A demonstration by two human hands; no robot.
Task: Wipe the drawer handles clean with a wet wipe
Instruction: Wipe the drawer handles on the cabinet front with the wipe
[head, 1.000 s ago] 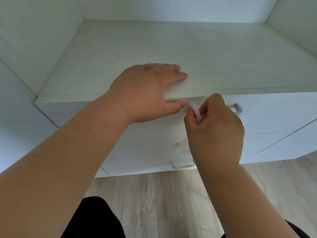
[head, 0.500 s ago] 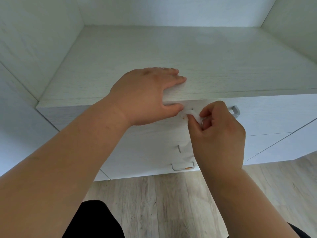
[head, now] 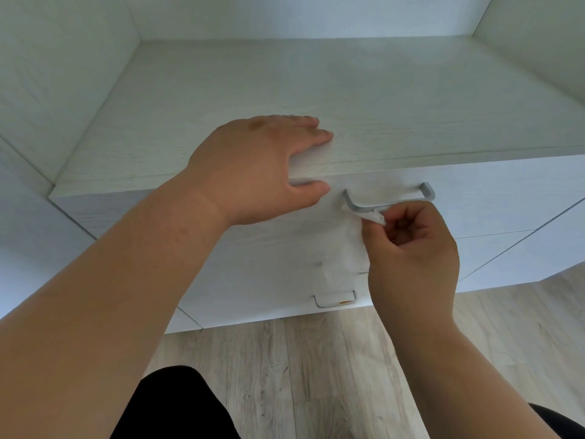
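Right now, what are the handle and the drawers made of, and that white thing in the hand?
The top handle looks like metal with a matt grey finish: thin, smooth, evenly bent. The drawer front seems to be whitewashed wood or a wood-look board; faint grain lines show. The wipe looks like thin soft cloth, hanging limp and part see-through.

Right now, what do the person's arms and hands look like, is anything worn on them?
Both forearms are bare right up to the frame edge: no sleeves show. The left hand and right hand wear no gloves, and no rings, watch or bracelet can be seen on the fingers or wrists. The only clothing in view is dark fabric at the bottom of the picture, below the arms.
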